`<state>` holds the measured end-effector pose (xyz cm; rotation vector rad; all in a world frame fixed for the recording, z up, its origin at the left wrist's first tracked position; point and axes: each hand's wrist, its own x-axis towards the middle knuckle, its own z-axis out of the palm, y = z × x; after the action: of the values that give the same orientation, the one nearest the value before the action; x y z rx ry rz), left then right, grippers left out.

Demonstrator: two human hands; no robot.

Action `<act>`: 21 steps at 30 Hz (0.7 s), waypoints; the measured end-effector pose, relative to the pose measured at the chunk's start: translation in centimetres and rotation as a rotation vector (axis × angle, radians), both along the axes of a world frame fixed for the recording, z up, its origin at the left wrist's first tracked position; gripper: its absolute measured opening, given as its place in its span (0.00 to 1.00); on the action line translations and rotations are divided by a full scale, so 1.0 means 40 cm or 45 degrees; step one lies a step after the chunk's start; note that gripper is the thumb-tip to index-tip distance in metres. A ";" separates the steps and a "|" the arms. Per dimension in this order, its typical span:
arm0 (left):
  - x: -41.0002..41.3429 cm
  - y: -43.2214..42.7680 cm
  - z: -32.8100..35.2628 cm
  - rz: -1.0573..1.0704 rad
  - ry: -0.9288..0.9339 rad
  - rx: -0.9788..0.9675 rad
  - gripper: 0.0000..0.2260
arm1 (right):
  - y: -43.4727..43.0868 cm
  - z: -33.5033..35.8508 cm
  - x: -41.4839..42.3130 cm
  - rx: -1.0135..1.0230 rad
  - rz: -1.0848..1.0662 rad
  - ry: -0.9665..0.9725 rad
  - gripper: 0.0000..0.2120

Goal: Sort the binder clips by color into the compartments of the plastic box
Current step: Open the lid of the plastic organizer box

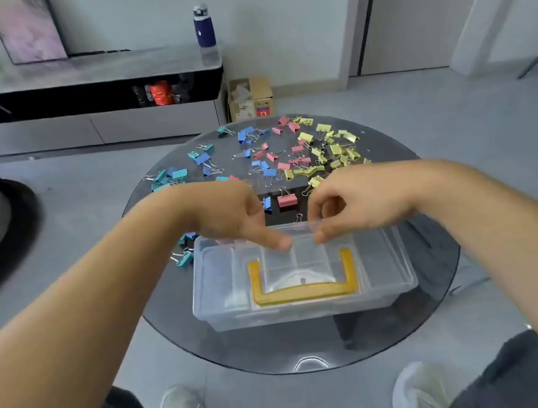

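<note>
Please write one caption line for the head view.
Both hands touch closed clear plastic box; coloured binder clips unsorted.

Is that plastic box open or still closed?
Closed. The clear lid with its yellow handle lies flat over the box, and both hands, left and right, touch its far edge.

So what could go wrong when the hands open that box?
1. Both hands, left and right, press at the far edge of the box; a stuck lid might make it jerk or slide on the smooth glass table.
2. Clips lie just behind the box, so a lid swinging back could push them around.
3. Some teal clips sit near the table's edge and could be knocked off.
</note>
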<state>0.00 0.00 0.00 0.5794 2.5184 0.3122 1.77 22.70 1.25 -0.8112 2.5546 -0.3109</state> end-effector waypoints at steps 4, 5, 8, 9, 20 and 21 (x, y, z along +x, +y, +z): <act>-0.004 -0.013 0.036 0.199 -0.298 0.247 0.38 | 0.018 0.065 0.064 -0.208 -0.003 0.090 0.11; -0.006 -0.009 0.035 0.189 -0.352 0.288 0.34 | 0.025 0.085 0.079 -0.274 0.033 0.028 0.11; 0.006 0.010 0.028 0.037 -0.289 0.217 0.18 | 0.044 0.124 0.121 -0.335 0.168 -0.243 0.15; 0.008 0.013 0.017 -0.027 -0.214 0.152 0.13 | 0.049 0.123 0.132 -0.343 0.207 -0.347 0.16; -0.027 0.047 -0.012 0.036 0.000 0.206 0.09 | 0.083 -0.025 -0.047 -0.200 -0.412 0.148 0.05; -0.042 0.058 -0.018 0.041 0.051 0.219 0.07 | 0.084 -0.041 -0.067 -0.076 -0.464 0.220 0.06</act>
<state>-1.68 2.34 -0.72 0.6176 2.5573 0.5381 -0.89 26.08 -0.40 -0.4011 2.8650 -0.4471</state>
